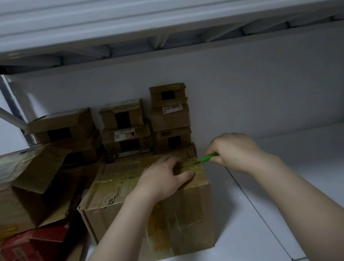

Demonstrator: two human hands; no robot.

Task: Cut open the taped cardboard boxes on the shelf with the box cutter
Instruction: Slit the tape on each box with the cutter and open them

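The right hand [234, 152] grips the green box cutter [209, 157]. Its tip sits on the tape seam [118, 180], at the end nearest that hand. The left hand [162, 180] lies loose on top of the taped cardboard box [179, 218] and presses it down, right next to the blade. This cut looks like it is only starting. Next, I think the blade must slide along the seam, so the left fingers need to move away first.

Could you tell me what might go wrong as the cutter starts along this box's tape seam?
The box cutter blade points along the seam towards the left hand, whose fingers lie beside the cut line; a slip could nick them. Starting at the box edge, it might skid off.
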